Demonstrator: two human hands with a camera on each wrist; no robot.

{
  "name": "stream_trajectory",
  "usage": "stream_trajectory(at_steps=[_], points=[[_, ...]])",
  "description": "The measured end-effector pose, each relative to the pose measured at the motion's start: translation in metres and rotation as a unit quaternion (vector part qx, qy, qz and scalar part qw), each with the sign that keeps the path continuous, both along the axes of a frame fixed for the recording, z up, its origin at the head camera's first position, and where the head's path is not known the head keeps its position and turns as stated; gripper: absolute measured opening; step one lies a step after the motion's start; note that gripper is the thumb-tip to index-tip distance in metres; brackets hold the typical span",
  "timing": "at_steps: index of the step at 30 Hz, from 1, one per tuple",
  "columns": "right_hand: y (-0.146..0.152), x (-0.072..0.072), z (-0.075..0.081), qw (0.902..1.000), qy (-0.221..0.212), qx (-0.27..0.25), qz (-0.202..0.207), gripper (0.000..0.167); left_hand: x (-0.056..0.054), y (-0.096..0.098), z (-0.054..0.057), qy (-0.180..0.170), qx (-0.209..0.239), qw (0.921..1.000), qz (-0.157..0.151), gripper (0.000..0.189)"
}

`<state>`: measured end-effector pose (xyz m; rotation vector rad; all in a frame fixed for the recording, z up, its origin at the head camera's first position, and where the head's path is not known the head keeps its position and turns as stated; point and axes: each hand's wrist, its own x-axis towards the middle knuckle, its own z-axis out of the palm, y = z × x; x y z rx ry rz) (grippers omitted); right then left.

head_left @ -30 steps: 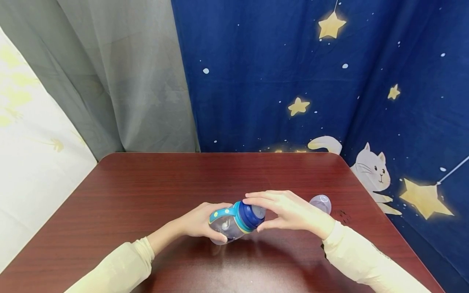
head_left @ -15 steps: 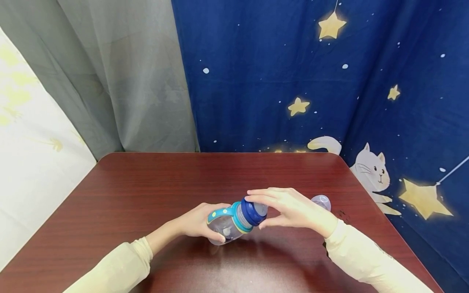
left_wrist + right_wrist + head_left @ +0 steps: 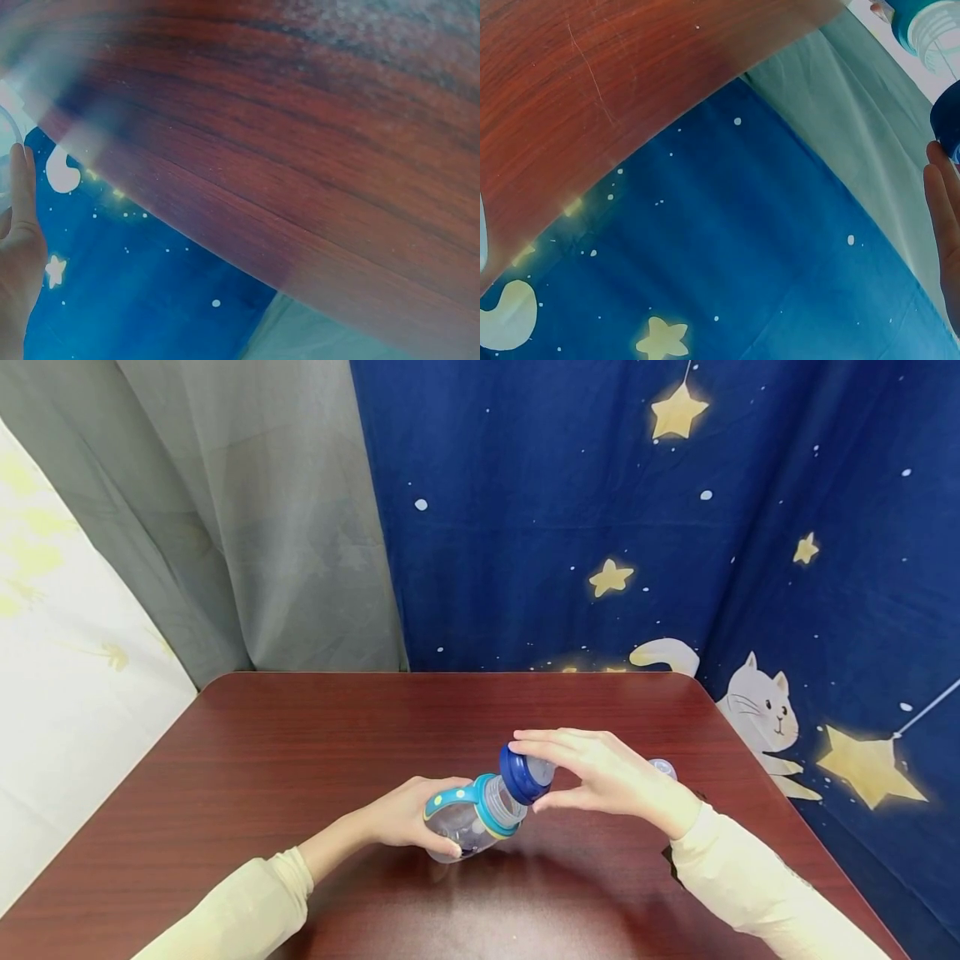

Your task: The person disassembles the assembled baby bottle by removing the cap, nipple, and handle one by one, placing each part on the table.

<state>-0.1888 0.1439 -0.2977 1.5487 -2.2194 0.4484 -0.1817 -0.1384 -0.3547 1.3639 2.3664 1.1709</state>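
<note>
At the left edge of my head view hangs a white cloth (image 3: 67, 668) with a faint yellow pattern, and next to it a grey curtain (image 3: 300, 527). Both stand beyond the reddish-brown table (image 3: 337, 735). A cream left sleeve (image 3: 240, 902) comes in from below. From it, the left hand (image 3: 408, 817) grips a clear bottle (image 3: 459, 821), thumb curled across the near side; I cannot see all of its fingers. The bottle lies tilted over the table, near its middle, mouth pointing up and to the right. I record a teal handle (image 3: 450, 797) with yellow dots, a teal collar (image 3: 493, 814) and a bare ridged neck (image 3: 507, 802).

Directly by that mouth I find a dark blue cap (image 3: 517, 774) with a translucent top (image 3: 542, 769), off the neck; whether the rims touch at any point I cannot determine. The right hand (image 3: 600, 772) pinches the cap, thumb below and extended fingers above, spread to its width. Behind that wrist, a clear cover (image 3: 664, 767) rests on the table, partly hidden. The right sleeve (image 3: 742, 877) is likewise cream. Furthest right, I note a blue curtain (image 3: 525, 485) printed with stars and a white cat (image 3: 761, 710).
</note>
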Motion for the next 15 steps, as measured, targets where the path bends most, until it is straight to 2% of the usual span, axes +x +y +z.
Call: stream_trajectory(at_steps=[4,11,15], points=[[0.000,-0.001,0.003,1.0000,0.006,-0.003,-0.001,0.067,-0.002,-0.001,-0.006,0.006,0.004,1.0000,0.001,0.060],[0.001,-0.003,0.012,0.9996,0.025,-0.015,-0.001,0.066,-0.017,-0.007,-0.033,0.021,-0.001,0.9998,0.003,0.065],[0.004,-0.004,0.018,0.9994,0.028,-0.015,-0.014,0.067,-0.019,-0.008,-0.037,0.020,0.001,0.9998,0.002,0.065]])
